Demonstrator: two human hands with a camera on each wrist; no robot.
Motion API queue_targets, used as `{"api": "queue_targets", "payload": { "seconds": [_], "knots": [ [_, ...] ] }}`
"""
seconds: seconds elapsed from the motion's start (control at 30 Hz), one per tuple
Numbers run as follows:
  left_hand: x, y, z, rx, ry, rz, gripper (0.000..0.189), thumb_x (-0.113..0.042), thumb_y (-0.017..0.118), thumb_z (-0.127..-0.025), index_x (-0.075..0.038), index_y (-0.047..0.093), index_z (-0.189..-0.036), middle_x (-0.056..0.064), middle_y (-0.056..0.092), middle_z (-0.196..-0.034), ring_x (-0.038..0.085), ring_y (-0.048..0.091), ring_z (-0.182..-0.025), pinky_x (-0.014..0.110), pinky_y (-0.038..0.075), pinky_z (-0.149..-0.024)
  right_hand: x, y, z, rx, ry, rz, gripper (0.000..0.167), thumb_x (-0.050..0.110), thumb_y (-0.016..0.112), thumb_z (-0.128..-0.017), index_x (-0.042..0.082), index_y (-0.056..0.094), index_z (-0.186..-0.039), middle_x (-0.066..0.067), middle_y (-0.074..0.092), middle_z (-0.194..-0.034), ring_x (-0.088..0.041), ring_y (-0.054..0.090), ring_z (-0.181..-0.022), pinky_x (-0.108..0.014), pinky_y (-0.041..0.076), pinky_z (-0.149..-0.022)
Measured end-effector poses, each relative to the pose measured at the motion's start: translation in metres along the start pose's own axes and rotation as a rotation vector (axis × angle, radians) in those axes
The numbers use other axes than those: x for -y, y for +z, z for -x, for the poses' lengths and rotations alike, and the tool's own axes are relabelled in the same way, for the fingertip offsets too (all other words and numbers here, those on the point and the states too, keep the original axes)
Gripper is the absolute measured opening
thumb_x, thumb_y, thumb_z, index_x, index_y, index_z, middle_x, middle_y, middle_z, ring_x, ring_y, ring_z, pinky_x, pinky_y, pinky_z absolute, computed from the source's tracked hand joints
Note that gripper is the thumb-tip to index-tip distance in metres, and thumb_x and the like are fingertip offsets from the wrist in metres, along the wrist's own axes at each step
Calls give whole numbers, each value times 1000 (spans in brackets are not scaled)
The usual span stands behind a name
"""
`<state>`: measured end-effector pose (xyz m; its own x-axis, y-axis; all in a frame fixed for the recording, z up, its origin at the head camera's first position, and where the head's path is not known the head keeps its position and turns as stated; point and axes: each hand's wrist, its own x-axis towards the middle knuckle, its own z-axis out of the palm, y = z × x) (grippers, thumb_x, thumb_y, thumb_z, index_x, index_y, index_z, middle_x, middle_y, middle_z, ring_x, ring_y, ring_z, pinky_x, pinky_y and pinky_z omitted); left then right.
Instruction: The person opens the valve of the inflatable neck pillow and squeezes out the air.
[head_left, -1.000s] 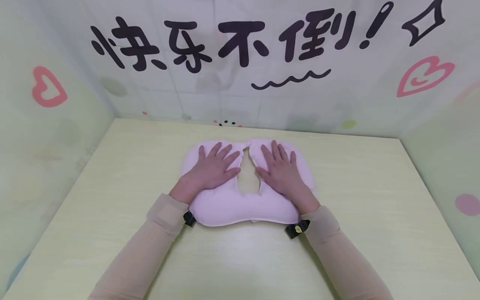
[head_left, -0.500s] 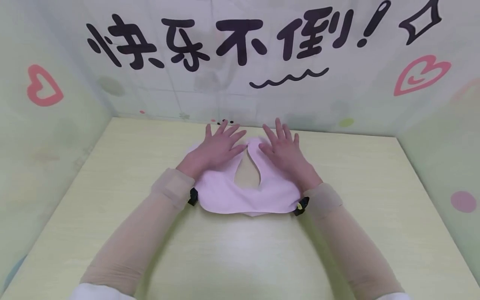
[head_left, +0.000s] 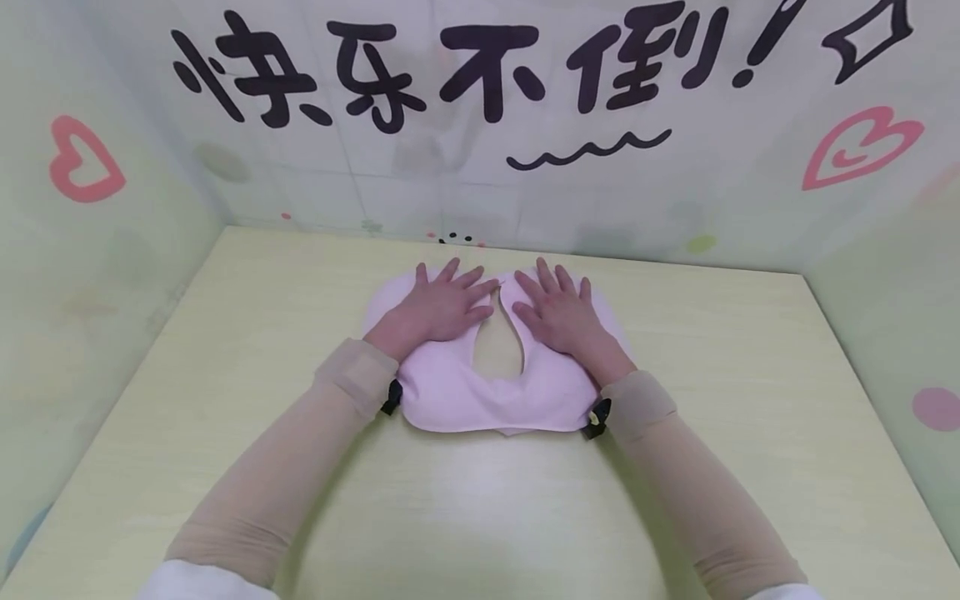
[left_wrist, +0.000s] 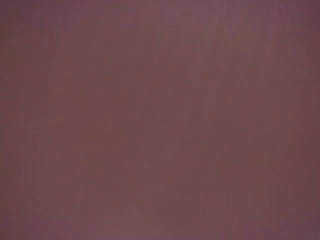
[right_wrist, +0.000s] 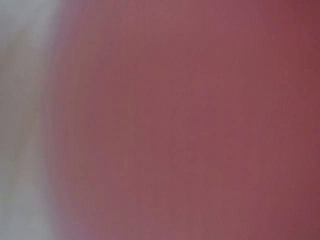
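Observation:
A pink U-shaped neck pillow (head_left: 495, 404) lies on the table in the head view, its two arms pointing toward the back wall and nearly meeting around a teardrop-shaped gap. On its left arm rests my left hand (head_left: 442, 307), fingers straight and spread. My right hand (head_left: 561, 315) lies the same way on the right arm, thumb toward the gap. Both palms face down and hide part of the pillow beneath. The left wrist view is filled by a blurred dark reddish surface; in the right wrist view a blurred reddish surface covers all but a pale strip at the left.
The pale wooden table (head_left: 225, 400) runs back to a printed wall (head_left: 360, 196) with large dark characters, close behind the pillow. Side walls flank the table at left and right. A black wrist camera (head_left: 596, 418) sits under the right wrist, another (head_left: 392, 397) under the left.
Both hands slid forward past the pillow's far end, then came back a little onto its arms. The pillow's near edge has shifted slightly toward the wall, and its surface looks more creased.

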<state>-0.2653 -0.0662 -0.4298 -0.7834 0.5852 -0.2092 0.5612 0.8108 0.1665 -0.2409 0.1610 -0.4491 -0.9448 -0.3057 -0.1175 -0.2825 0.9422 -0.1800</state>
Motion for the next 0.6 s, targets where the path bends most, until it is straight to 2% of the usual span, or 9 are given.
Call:
{"api": "queue_targets", "payload": {
  "seconds": [0.23,0.6],
  "knots": [
    [1,-1,-2,54,-2,-1,60,-52,31,-110,-27,26,-165,5,22,-169,42,16,-154,75,11,-114,2,-3,1,17,-1,2,63,49,34,-110,20,25,-165,-17,7,-171,-43,6,-155,-72,5,-116],
    [0,-4,-5,105,-13,-11,61,-53,31,-110,-27,26,-164,4,21,-169,41,16,-154,74,11,-115,1,0,1,40,-1,18,64,50,34,-110,19,26,-165,-17,11,-170,-43,7,-155,-72,4,-116]
  ]
}}
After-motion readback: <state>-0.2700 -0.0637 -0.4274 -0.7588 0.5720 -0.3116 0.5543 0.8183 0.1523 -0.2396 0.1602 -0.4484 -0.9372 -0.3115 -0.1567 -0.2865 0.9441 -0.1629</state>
